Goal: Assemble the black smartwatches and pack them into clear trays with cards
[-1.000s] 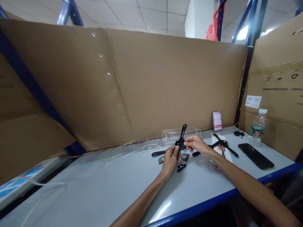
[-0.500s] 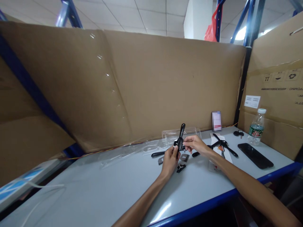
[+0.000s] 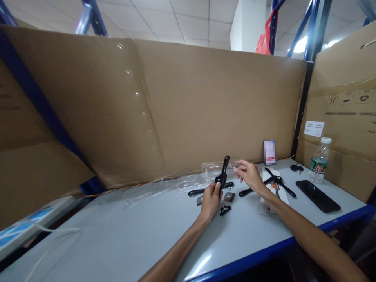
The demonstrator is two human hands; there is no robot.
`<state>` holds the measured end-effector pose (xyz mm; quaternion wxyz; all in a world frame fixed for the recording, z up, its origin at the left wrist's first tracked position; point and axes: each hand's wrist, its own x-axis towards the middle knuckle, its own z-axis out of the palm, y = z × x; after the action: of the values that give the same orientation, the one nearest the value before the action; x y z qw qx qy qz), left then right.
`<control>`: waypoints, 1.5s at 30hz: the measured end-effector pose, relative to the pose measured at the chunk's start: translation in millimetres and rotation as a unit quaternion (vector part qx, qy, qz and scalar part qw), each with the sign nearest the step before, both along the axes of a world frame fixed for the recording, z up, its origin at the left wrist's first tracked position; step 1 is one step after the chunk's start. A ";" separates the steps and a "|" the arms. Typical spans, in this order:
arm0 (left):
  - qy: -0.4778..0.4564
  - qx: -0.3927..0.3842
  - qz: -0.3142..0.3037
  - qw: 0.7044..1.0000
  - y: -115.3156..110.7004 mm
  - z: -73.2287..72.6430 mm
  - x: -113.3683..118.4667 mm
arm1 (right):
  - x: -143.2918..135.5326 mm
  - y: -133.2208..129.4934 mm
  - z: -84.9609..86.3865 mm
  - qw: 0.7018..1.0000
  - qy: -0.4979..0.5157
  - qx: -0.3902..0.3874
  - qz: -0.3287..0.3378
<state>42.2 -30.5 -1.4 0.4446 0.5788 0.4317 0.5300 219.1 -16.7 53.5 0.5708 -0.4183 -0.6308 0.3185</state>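
Note:
My left hand (image 3: 212,196) is closed around the lower part of a black handled tool (image 3: 224,172), whose handle points up. To its right, my right hand (image 3: 247,175) is raised over the table with fingers apart, and nothing shows between them. Behind my left hand, another black handled tool (image 3: 196,192) lies on the table. Beside that hand are a grey metal plate (image 3: 229,197), a second grey piece (image 3: 199,201) and a small black part (image 3: 225,210). More black handled tools (image 3: 274,181) lie crossed on white packaging at the right.
A black phone (image 3: 318,196), a water bottle (image 3: 319,161) and keys (image 3: 297,167) are at the right of the table (image 3: 132,235). Another phone (image 3: 269,152) leans against the cardboard (image 3: 205,105). Clear plastic packaging (image 3: 190,181) lies along the back edge.
My right hand has moved off the tool, up and to the right, and its fingers have spread. My left hand still holds the tool.

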 end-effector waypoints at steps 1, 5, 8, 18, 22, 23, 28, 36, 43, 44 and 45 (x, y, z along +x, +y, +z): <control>0.001 -0.002 -0.002 1.000 -0.1 0.1 -0.1 | -1.1 -2.2 0.9 1.000 -0.016 0.001 -0.001; 0.014 -0.014 -0.010 1.000 -0.4 -1.5 0.8 | -7.9 -9.4 0.6 0.997 -0.074 -0.020 0.021; 0.023 -0.023 -0.017 0.999 -0.1 -3.9 1.7 | -10.2 -11.9 0.4 0.994 -0.106 -0.018 0.000; 0.052 0.021 -0.006 0.998 4.1 -8.7 -0.1 | -12.6 -13.1 -2.7 0.990 -0.140 0.005 0.011; 0.060 0.020 -0.005 0.998 6.4 -12.2 0.9 | -14.6 -14.0 -4.5 0.979 -0.199 0.034 0.007; 0.059 0.018 -0.004 0.998 6.8 -12.8 1.2 | -14.5 -14.0 -4.5 0.975 -0.218 0.043 0.006; 0.069 0.030 -0.002 0.997 6.6 -12.2 1.8 | -14.5 -13.1 -6.1 0.947 -0.310 0.085 -0.017; 0.051 -0.015 -0.025 0.998 0.0 -8.7 2.6 | -21.9 -18.1 -10.6 0.924 -0.358 0.134 -0.034; 0.049 -0.027 -0.040 0.998 -1.3 -8.7 3.7 | -23.5 -15.6 -12.6 0.947 -0.298 0.109 -0.049; 0.049 -0.028 -0.042 0.998 -1.3 -8.8 3.7 | -23.4 -15.2 -12.5 0.950 -0.290 0.107 -0.051; 0.048 -0.030 -0.044 0.997 -1.3 -9.0 3.7 | -23.3 -14.9 -12.4 0.951 -0.285 0.108 -0.051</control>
<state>45.9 -31.8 -10.4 0.4635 0.6085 0.4426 0.4680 195.8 -31.6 41.1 0.4246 -0.4589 -0.7757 0.0863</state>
